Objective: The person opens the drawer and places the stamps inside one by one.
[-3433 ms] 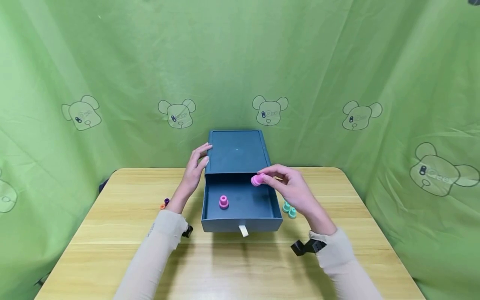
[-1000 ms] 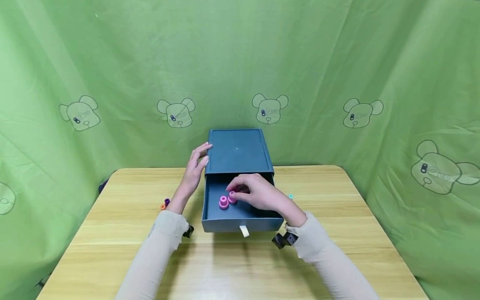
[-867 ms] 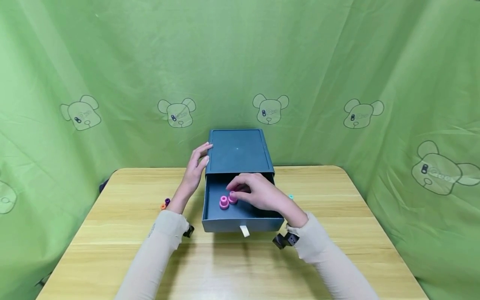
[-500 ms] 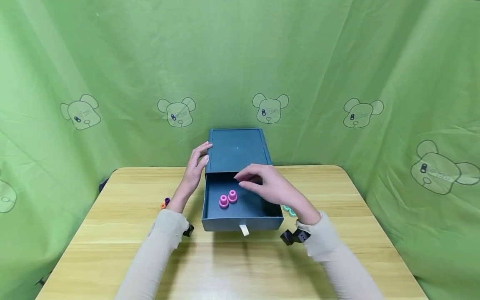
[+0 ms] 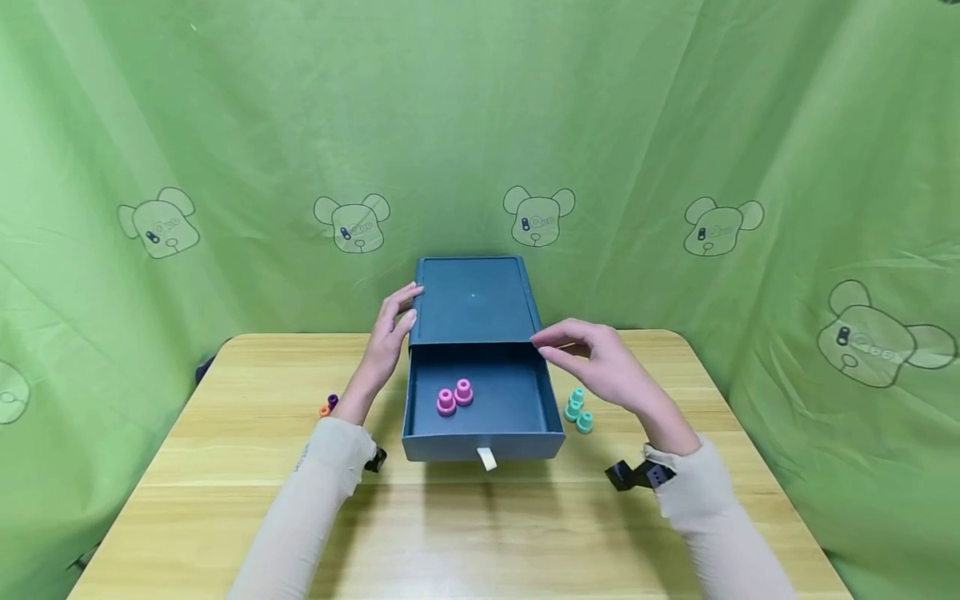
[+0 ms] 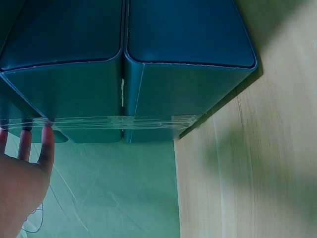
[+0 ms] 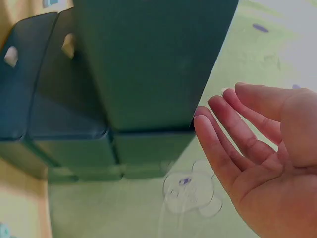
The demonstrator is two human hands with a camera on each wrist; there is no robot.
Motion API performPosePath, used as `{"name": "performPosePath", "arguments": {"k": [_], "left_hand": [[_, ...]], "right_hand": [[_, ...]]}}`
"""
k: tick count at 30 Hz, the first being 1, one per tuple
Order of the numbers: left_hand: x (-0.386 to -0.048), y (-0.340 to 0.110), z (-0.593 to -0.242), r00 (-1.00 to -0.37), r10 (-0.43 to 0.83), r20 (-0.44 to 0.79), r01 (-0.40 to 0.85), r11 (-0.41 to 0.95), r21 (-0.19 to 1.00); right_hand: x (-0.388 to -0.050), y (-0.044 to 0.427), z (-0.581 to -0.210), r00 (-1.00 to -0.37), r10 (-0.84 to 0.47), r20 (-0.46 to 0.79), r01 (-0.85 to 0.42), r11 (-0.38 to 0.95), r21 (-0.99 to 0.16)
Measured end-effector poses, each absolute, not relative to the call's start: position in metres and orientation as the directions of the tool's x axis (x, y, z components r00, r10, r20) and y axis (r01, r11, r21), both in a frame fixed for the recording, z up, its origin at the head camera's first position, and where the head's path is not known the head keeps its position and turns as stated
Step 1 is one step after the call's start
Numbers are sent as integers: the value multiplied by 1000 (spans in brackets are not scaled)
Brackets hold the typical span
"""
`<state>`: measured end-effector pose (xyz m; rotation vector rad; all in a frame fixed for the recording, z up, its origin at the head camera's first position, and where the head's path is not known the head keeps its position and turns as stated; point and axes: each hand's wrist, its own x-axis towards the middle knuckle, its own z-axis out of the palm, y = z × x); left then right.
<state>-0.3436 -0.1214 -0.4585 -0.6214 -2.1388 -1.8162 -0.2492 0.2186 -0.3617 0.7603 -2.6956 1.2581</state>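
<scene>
A dark blue drawer unit (image 5: 476,300) stands on the table with its top drawer (image 5: 480,447) pulled out. Inside the drawer, two pink stepped pegs (image 5: 446,403) stand upright side by side. My left hand (image 5: 384,337) rests against the unit's left side; in the left wrist view its extended fingers (image 6: 47,144) touch the side wall. Beyond the drawer's right edge hovers my right hand (image 5: 603,362), holding nothing. Its fingers are loosely bent and apart in the right wrist view. Several teal stepped pegs (image 5: 576,407) stand below that hand, right of the drawer.
A purple piece (image 5: 333,401) and an orange piece (image 5: 324,411) lie left of the unit, partly behind my left wrist. Clear tape (image 6: 148,122) runs across the stacked drawers' side. A white pull tab (image 5: 487,458) hangs from the drawer front. Green curtain (image 5: 637,125) surrounds the wooden table.
My right hand has set a second pink peg beside the first, let go, and moved right out of the drawer. The teal pegs are in view again. My left hand has stayed put.
</scene>
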Motion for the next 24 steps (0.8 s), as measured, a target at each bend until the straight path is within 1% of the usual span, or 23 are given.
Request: {"name": "performPosePath", "arguments": {"k": [5, 10, 13, 24], "left_hand": [[-339, -121, -453, -882, 159, 444, 465, 138, 875], [-321, -119, -432, -886, 174, 429, 453, 140, 880], [-316, -118, -425, -884, 172, 434, 458, 134, 879], [-315, -118, -425, -884, 178, 432, 456, 128, 881]], "right_hand": [[-247, 234, -372, -898, -363, 251, -422, 540, -729], [-246, 247, -383, -915, -335, 223, -384, 557, -737], [-247, 255, -391, -925, -319, 206, -361, 565, -742], [-254, 286, -452, -952, -251, 174, -293, 587, -755]]}}
